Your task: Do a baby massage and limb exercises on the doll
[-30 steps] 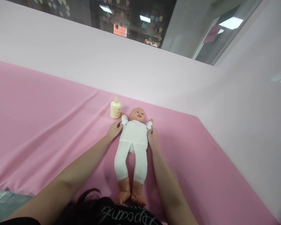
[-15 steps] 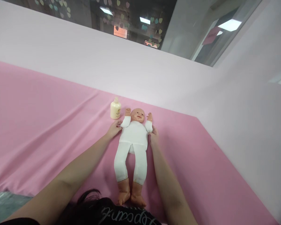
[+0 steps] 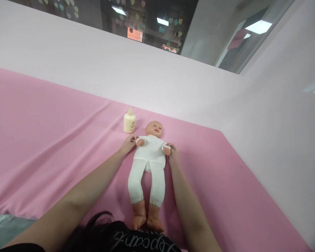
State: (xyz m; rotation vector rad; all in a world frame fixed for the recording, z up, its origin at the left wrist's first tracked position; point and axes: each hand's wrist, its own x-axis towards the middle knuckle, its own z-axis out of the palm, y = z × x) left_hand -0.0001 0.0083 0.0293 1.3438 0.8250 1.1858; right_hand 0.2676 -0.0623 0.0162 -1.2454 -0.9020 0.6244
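A baby doll (image 3: pixel 150 154) with a white cloth body lies on its back, head away from me and feet close to my shirt. At the doll's arm on the left, my left hand (image 3: pixel 129 143) has its fingers closed on the white sleeve. My right hand (image 3: pixel 172 150) grips the doll's other arm, its fingers partly hidden behind that arm. Both doll arms are bent, with the doll's hands pointing up toward me over the chest sides. A cream pump bottle (image 3: pixel 129 121) stands upright just beyond my left hand, apart from it.
A pink cloth (image 3: pixel 76 133) with creases covers the surface under the doll. White walls (image 3: pixel 157 87) rise behind it and on the right. Higher up is a window (image 3: pixel 147 21) with heart stickers. Grey-green floor (image 3: pixel 7 227) shows at the lower left.
The doll's two arms have swung down from beside its head toward me, along its chest. My hands have stayed almost in place at the arms; the bottle has not moved.
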